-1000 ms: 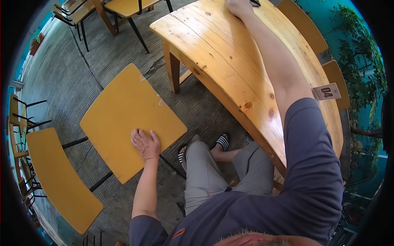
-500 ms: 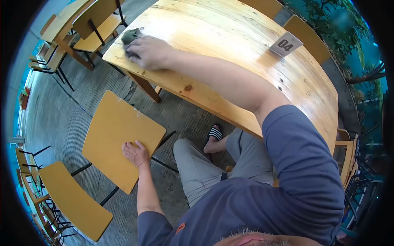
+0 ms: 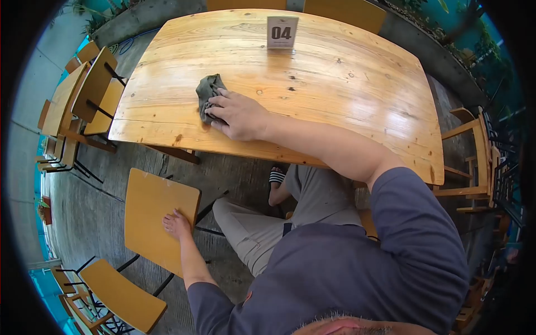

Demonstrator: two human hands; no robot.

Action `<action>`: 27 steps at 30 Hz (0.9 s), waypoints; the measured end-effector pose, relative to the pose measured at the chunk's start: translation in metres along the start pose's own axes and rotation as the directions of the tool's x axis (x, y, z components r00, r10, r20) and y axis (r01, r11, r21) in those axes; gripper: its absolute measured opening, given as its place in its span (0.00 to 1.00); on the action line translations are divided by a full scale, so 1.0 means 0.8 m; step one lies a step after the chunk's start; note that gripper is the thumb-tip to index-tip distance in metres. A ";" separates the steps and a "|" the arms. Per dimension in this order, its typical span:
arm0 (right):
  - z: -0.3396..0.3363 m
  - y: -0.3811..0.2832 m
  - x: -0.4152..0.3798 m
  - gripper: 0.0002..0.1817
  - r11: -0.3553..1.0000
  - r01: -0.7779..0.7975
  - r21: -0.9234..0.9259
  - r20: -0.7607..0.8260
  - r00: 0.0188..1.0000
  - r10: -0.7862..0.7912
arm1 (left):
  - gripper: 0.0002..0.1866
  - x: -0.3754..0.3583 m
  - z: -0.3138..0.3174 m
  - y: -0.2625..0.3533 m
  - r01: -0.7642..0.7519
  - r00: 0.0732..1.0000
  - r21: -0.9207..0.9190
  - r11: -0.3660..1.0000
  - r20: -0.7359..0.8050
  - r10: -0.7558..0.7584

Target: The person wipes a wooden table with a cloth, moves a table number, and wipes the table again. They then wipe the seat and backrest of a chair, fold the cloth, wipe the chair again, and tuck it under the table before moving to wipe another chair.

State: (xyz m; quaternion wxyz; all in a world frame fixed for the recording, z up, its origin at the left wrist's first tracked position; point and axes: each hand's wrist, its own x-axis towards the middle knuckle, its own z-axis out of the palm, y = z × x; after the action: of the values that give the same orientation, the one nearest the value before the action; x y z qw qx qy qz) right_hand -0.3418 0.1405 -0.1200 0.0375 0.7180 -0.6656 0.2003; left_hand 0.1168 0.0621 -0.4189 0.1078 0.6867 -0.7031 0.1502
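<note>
My right hand (image 3: 240, 115) is pressed on a dark grey-green cloth (image 3: 209, 92), its fingers bent over the cloth's right side, on the wooden table (image 3: 335, 92). The hand and cloth are left of the table's middle, near its front edge. A white sign (image 3: 282, 32) reading 04 stands upright toward the table's far edge. My left hand (image 3: 177, 224) rests on the yellow seat (image 3: 153, 201) of a chair beside my leg, fingers spread, holding nothing.
The chair's curved backrest (image 3: 124, 296) is at the lower left. Another table (image 3: 66, 103) and chair (image 3: 92, 92) stand at the left. Wooden chair frames (image 3: 479, 156) are at the right. A low wall (image 3: 134, 28) and plants border the far side.
My right hand and the cloth have moved from the table's left corner in toward its middle. The whole view has turned. My left hand remains on the chair seat.
</note>
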 end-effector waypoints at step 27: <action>-0.278 0.324 -0.539 0.30 0.519 -0.845 -0.131 -0.400 0.524 0.752 | 0.19 0.263 -0.383 0.704 -0.029 0.661 -0.980 -0.199 -0.168 0.732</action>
State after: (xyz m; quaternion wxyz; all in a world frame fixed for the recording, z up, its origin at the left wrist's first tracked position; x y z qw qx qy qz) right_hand -0.6611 0.5888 -0.1169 0.1502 0.2717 -0.9310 0.1917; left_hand -0.4693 -0.0175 -0.0934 0.3194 0.1310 -0.7657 -0.5427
